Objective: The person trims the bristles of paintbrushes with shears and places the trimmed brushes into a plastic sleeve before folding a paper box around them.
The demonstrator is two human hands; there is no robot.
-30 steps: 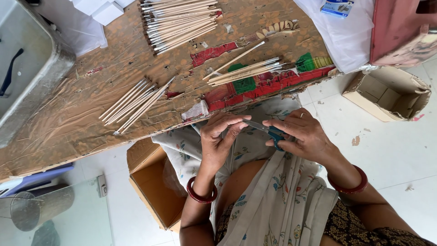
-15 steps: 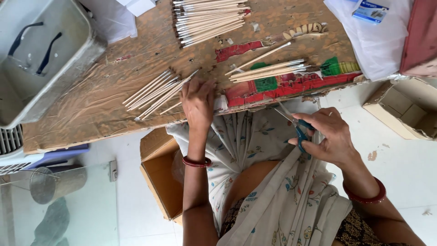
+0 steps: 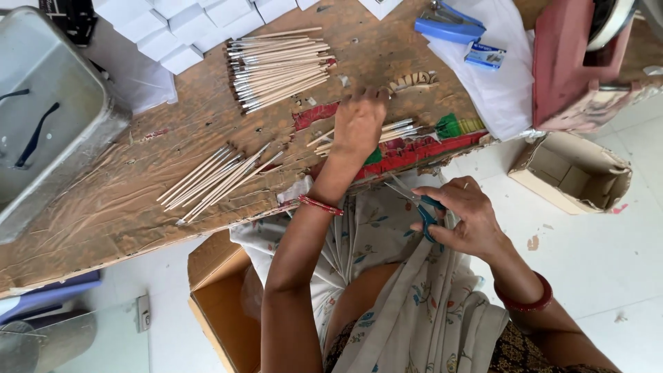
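Several groups of thin sticks lie on the brown board (image 3: 124, 207), with a grey metal tray (image 3: 48, 103) at the upper left. Left of centre, a loose fan of sticks (image 3: 214, 181) sits near the board's front edge, bare board around it. At upper centre lies a thicker bundle (image 3: 280, 65). The left hand (image 3: 359, 124) rests palm down on a few sticks (image 3: 400, 128), fingers probably curled on them. Lower right, over the lap, the right hand (image 3: 463, 217) grips blue-handled scissors (image 3: 418, 204). An open cardboard box (image 3: 573, 173) stands on the floor at right.
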